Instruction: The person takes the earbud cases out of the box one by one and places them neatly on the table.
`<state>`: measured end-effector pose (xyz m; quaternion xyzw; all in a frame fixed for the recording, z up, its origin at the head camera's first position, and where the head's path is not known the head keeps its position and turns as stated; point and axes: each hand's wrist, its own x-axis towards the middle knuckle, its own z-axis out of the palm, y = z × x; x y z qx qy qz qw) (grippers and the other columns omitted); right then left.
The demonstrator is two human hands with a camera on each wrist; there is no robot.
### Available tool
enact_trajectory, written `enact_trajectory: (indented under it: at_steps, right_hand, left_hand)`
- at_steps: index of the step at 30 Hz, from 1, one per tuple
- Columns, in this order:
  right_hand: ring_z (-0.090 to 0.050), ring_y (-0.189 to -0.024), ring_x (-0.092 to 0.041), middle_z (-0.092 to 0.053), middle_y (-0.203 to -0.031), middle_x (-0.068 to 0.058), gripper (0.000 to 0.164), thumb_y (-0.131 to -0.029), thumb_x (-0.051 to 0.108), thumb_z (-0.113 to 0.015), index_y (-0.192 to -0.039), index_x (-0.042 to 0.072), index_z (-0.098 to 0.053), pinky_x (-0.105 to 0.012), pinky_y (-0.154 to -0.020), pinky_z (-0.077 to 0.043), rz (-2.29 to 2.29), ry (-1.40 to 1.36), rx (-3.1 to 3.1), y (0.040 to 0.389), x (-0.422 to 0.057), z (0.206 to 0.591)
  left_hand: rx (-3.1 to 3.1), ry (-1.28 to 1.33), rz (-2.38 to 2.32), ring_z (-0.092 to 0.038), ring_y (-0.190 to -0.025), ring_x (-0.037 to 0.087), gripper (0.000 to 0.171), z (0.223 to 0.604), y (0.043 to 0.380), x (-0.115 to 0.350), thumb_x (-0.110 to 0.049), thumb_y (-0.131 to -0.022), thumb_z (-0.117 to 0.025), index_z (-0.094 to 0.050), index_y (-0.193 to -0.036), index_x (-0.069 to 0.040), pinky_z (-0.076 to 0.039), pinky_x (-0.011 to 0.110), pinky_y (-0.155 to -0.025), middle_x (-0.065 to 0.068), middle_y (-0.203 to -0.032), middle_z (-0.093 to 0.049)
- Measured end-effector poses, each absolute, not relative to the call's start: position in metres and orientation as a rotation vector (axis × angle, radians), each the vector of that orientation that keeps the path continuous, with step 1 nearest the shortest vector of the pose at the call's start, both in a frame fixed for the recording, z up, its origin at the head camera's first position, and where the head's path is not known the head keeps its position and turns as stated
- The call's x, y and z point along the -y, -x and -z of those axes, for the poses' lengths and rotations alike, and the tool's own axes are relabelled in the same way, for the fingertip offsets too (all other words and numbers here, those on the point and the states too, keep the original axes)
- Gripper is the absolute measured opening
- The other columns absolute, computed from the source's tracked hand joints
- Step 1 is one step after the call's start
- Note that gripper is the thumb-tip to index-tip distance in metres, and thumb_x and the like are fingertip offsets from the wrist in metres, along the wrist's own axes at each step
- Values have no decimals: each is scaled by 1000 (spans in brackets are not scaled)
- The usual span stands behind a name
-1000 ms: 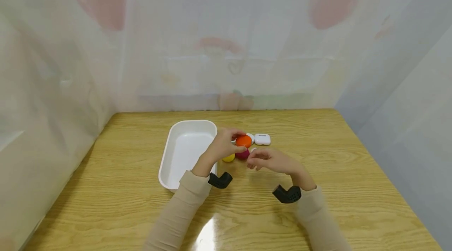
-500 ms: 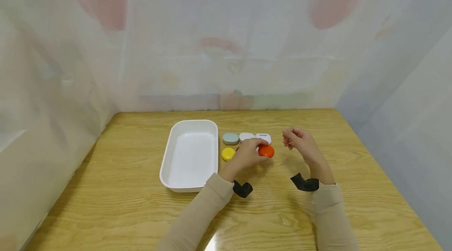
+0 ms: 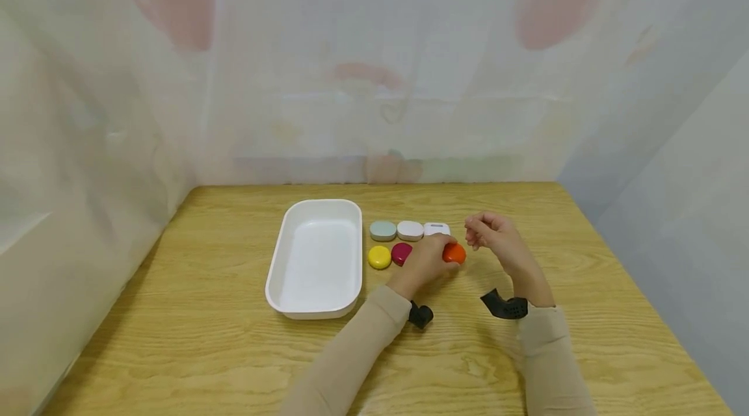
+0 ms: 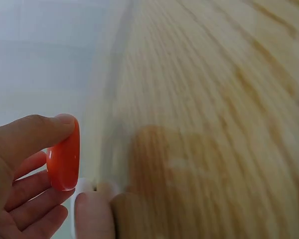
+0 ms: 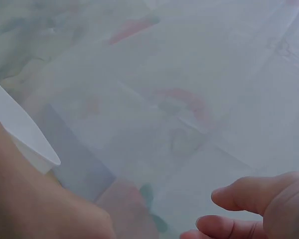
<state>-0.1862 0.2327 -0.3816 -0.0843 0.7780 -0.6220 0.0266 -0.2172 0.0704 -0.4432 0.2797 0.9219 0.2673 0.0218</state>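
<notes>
My left hand (image 3: pixel 426 264) pinches a glossy orange puck-shaped case (image 3: pixel 454 254) between thumb and fingers, at the right end of the front row. In the left wrist view the orange case (image 4: pixel 64 162) appears on edge, the thumb pressed on its upper rim. Beside it my right hand (image 3: pixel 499 242) is raised over the table, fingers loosely curled, holding nothing. A yellow puck (image 3: pixel 379 257) and a dark red puck (image 3: pixel 401 253) lie to the left, the red one close to my left hand. Whatever lies beneath that hand is hidden.
Behind the pucks lie a sage-green oval case (image 3: pixel 383 231), a white oval case (image 3: pixel 410 230) and a white earbud case (image 3: pixel 436 228), partly covered by my left hand. A white tray (image 3: pixel 318 309) stands left of them. Pale printed sheets surround the wooden table (image 3: pixel 205 312).
My left hand has carried the orange case rightward, from above the dark red puck to the front row's right end. My right hand has drawn back to the right and up.
</notes>
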Motion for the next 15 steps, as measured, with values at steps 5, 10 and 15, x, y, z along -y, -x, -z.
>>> enact_trajectory:
  at_steps: [5,10,15]
  right_hand:
    - [-58,-67,-5,-59,-71,10,19,-101,25,-50,-86,19,-60,-22,-64,-52,1932,251,-2394,186,-232,383]
    - [-58,-67,-5,-59,-71,10,18,-101,27,-51,-86,19,-60,-22,-64,-52,1950,248,-2387,185,-231,383]
    - [-59,-64,-6,-59,-69,10,17,-99,23,-54,-86,17,-63,-21,-61,-52,1980,254,-2407,186,-226,387]
  left_hand:
    - [-2868,-865,-749,-62,-102,12,41,445,216,-71,-25,-87,-72,-63,-124,-8,-51,22,-93,4,-120,-68]
    - [-2905,-926,-664,-62,-100,13,41,452,218,-71,-26,-87,-72,-64,-123,-8,-51,22,-91,5,-118,-69]
    - [-2952,-974,-588,-62,-103,14,40,456,219,-71,-27,-87,-72,-64,-121,-9,-51,22,-93,4,-118,-68]
